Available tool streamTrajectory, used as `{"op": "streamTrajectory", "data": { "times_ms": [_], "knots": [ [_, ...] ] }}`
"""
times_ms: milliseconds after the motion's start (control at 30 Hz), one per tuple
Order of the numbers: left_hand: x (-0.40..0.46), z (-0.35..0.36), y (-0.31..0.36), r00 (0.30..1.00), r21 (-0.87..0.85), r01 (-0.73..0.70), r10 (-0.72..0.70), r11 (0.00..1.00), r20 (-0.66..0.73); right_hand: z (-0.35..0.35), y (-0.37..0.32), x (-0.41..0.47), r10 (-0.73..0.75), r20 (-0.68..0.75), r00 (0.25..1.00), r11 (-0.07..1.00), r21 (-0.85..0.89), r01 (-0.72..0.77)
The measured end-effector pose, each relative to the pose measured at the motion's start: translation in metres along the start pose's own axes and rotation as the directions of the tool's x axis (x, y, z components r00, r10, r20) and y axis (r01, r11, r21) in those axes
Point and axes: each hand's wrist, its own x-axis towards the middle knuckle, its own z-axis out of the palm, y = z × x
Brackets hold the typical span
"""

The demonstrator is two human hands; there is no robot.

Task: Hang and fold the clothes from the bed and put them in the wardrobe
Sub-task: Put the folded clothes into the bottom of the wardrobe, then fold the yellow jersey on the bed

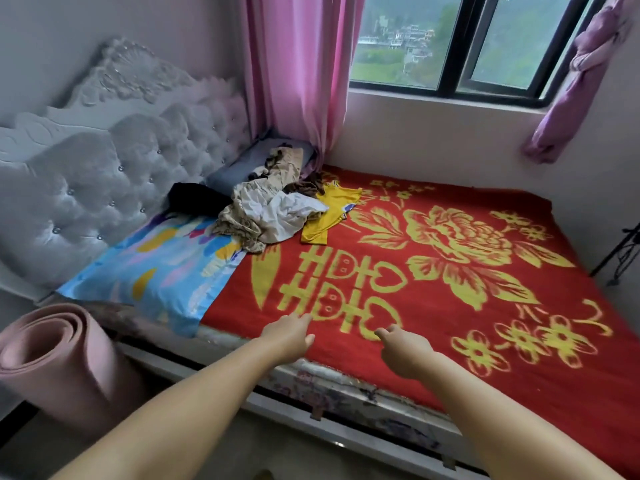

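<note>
A heap of clothes lies at the head of the bed: a white and beige garment [273, 213], a yellow shirt [329, 216], a black garment [197, 199] and a tan and brown one [287, 164]. The bed is covered by a red blanket [450, 306] with yellow flowers. My left hand [287, 336] and my right hand [403, 348] reach out over the blanket's near edge, well short of the heap. Both hands hold nothing, with fingers loosely extended. No wardrobe is in view.
A blue patterned pillow [156, 271] lies by the tufted grey headboard [104, 188]. A rolled pink mat [52, 358] stands at the left beside the bed. Pink curtains [298, 71] flank the window [450, 43]. A dark stand [620, 251] is at the far right.
</note>
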Motion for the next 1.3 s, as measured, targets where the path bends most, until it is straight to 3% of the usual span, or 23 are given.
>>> {"op": "streamTrajectory", "data": {
  "times_ms": [300, 433, 700, 833, 1000, 1167, 1300],
  "knots": [
    [0.184, -0.007, -0.066, 0.995, -0.047, -0.017, 0.022, 0.999, 0.099, -0.020, -0.009, 0.177, -0.018, 0.067, 0.998, 1.000, 0.008, 0.018],
    [0.262, -0.013, -0.097, 0.982, -0.043, -0.052, 0.058, 0.998, 0.181, -0.024, -0.009, 0.262, 0.058, 0.195, 0.979, 0.993, 0.093, -0.078],
    [0.425, -0.004, -0.175, 0.959, -0.020, -0.022, 0.027, 1.000, 0.282, -0.016, -0.048, 0.434, 0.068, 0.197, 0.978, 0.944, 0.303, -0.127],
    [0.533, 0.025, -0.199, 0.992, 0.024, -0.004, 0.001, 1.000, 0.124, 0.007, -0.049, 0.538, 0.048, 0.125, 0.991, 0.939, 0.334, -0.087],
    [0.616, 0.064, -0.240, 0.989, 0.016, 0.107, -0.104, 0.994, -0.101, 0.020, -0.054, 0.639, -0.046, -0.093, 0.995, 0.946, 0.315, 0.074],
    [0.626, 0.126, -0.256, 0.928, 0.015, 0.056, -0.046, 0.998, -0.371, 0.043, -0.054, 0.705, -0.108, -0.161, 0.981, 0.952, 0.268, 0.149],
    [0.627, 0.128, -0.255, 0.926, 0.040, 0.052, -0.033, 0.998, -0.376, 0.036, -0.055, 0.756, -0.079, -0.229, 0.970, 0.948, 0.283, 0.145]
  ]
}}
